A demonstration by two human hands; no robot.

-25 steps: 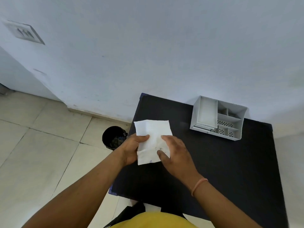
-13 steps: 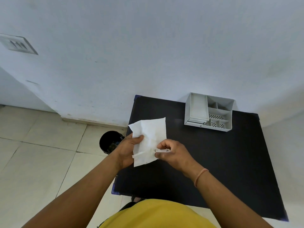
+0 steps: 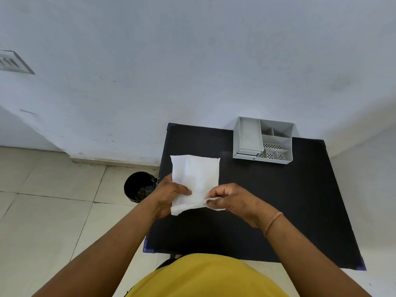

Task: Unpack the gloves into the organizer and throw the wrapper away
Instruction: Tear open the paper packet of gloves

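Observation:
A white paper wrapper (image 3: 196, 176) is held up over the left part of the black table (image 3: 289, 200). My left hand (image 3: 169, 195) grips its lower left edge. My right hand (image 3: 233, 199) pinches the wrapper's bottom right corner, where a narrow strip is pulled out sideways. No gloves show outside the wrapper. The grey organizer (image 3: 263, 140) with several compartments stands at the table's back edge against the wall, well beyond both hands, and looks empty.
A black round bin (image 3: 139, 186) stands on the tiled floor just left of the table, close to my left wrist. A white wall (image 3: 192, 71) rises right behind the table. My yellow shirt (image 3: 205, 277) fills the bottom of the view.
The wrapper has been lifted from lying on the table to upright in both hands. My right hand went from resting flat on it to pinching and pulling its lower corner.

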